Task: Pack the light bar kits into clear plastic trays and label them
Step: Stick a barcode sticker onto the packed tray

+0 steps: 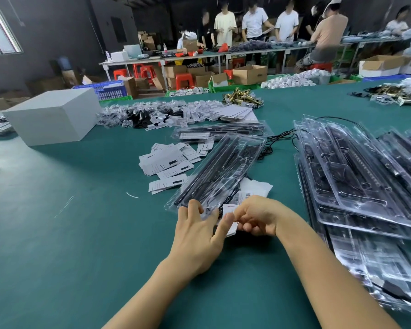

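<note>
A clear plastic tray (226,167) holding black light bars and a coiled cable lies diagonally on the green table (81,233) in front of me. At its near end is a white label (230,211) with a red mark. My right hand (256,217) pinches this label with curled fingers. My left hand (197,231) lies with straight fingers on the tray's near end, its thumb touching the label. A white sheet (259,187) with barcode stickers sits under the tray's right side.
Loose white labels (169,162) are scattered left of the tray. A second packed tray (218,131) lies behind. Stacked packed trays (356,181) fill the right side. A white box (52,117) stands at the far left. Bagged parts (157,113) lie beyond. People work at far tables.
</note>
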Demonstrator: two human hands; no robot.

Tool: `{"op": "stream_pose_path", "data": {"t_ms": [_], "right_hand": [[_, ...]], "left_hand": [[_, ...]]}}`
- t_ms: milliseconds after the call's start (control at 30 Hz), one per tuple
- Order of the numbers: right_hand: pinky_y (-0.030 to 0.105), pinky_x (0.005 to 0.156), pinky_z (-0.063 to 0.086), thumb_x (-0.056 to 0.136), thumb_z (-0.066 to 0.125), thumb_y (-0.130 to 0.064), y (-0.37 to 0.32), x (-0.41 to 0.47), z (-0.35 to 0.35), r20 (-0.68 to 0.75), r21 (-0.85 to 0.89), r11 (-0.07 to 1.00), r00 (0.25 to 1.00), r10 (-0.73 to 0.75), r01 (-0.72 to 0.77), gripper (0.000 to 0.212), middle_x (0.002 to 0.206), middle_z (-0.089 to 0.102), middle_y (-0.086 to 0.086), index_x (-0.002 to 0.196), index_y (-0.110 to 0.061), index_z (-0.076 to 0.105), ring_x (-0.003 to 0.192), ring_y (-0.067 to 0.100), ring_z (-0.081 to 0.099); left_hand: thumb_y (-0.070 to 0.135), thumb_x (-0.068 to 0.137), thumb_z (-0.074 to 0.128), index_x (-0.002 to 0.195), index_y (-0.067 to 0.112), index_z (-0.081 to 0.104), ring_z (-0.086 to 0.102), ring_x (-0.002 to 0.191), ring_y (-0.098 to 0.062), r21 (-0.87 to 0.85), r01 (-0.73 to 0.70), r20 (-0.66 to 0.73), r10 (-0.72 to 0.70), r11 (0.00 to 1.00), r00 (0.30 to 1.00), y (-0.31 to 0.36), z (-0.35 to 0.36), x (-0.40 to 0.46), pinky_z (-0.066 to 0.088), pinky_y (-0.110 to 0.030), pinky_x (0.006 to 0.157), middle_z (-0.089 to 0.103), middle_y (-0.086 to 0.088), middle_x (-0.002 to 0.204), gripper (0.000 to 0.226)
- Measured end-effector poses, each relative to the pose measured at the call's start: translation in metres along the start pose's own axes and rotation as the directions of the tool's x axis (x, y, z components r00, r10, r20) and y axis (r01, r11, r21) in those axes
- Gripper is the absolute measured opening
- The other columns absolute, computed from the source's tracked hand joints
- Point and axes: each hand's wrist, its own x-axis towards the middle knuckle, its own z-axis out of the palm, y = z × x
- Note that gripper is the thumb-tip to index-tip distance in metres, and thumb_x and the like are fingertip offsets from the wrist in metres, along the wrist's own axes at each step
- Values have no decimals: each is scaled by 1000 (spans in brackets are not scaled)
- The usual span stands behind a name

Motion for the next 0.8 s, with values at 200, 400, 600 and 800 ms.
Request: {"op": "stream_pose_path", "data": {"t_ms": [200,400,600,800], "right_hand": [[13,33,25,87,53,-8,-1,2,1,-36,83,992,995,-91,94,21,43,51,-1,66,-11,52,31,7,37],[14,32,32,95,54,-10,0,9,10,-226,126,973,961,-162,194,23,54,55,3,73,-9,51,31,4,49],[22,39,39,95,53,-18,1,20,24,-442,-22,960,859,-259,278,20,42,60,1,81,-10,43,31,8,52],[46,73,55,90,60,-21,4,28,33,-591,-194,926,714,-375,325,27,89,64,17,96,-8,37,78,35,67]], "left_hand": [[84,64,-23,108,33,53,21,96,-19,17,-5,10,5,1000,1000,1,-3,-1,23,-30,97,23,2,103,102],[85,64,-21,82,16,59,22,98,-19,67,-9,5,9,998,1000,1,-3,0,22,-27,98,23,2,105,107],[81,69,-11,86,22,57,21,101,-19,88,-7,21,6,996,1000,1,-2,-1,23,-30,99,22,4,108,91],[85,60,-24,99,21,60,24,109,-21,136,8,-12,-6,991,1000,3,-1,-3,24,-32,103,26,0,122,113]]}}
